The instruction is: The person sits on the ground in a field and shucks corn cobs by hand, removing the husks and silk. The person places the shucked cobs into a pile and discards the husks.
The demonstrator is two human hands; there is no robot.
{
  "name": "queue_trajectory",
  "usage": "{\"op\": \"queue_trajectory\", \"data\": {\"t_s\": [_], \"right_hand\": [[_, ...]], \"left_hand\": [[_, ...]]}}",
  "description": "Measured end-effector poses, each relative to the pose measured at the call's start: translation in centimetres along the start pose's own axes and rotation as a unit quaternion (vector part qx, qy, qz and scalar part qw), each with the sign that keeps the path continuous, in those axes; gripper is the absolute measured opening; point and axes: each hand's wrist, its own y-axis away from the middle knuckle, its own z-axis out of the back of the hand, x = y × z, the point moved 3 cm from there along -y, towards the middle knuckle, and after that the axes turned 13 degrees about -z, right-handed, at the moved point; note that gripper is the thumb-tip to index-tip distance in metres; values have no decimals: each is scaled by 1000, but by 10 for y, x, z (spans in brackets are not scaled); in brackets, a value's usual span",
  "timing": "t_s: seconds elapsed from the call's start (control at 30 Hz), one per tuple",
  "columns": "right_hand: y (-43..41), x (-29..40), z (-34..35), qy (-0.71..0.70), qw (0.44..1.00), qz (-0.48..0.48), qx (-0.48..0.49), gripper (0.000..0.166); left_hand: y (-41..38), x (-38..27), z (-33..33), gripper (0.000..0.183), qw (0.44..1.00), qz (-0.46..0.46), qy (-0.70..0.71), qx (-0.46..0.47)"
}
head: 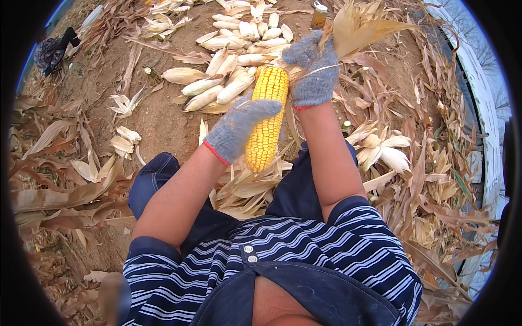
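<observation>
My left hand [244, 124], in a grey knit glove with a red cuff, is closed around a bare yellow ear of corn [267, 132]. The ear slants upward, its upper end beside my right hand [316, 69], gloved the same way. That hand grips dry corn husks [355, 30], which fan out above and to the right of it; some strands hang by the ear's upper end. Whether the husks are still joined to the ear cannot be told. Just beyond the ear lies a pile of corn ears in pale husks [236, 87].
Dry corn stalks and leaves [408, 195] cover the soil on both sides. Loose husks [244, 191] lie between my legs. A lidded bottle [319, 16] stands beyond my right hand. Another person [51, 53] is at the far left. A pale wall [485, 102] runs along the right.
</observation>
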Motion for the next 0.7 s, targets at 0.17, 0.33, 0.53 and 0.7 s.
{"op": "queue_trajectory", "data": {"t_s": [0.17, 0.33, 0.53, 0.7], "right_hand": [[3, 13, -10, -75, 997, -20, 7, 28], [3, 20, -14, -146, 977, -32, 152, 30], [-5, 17, 8, -68, 993, 38, -88, 25], [4, 20, 5, 79, 987, 127, -59, 25]], "left_hand": [[5, 0, -11, 44, 987, 39, 148, 44], [7, 1, -13, 47, 981, 19, 172, 82], [-8, 9, -15, 51, 1000, -20, 19, 11], [-12, 20, -3, 89, 862, -216, -459, -10]]}}
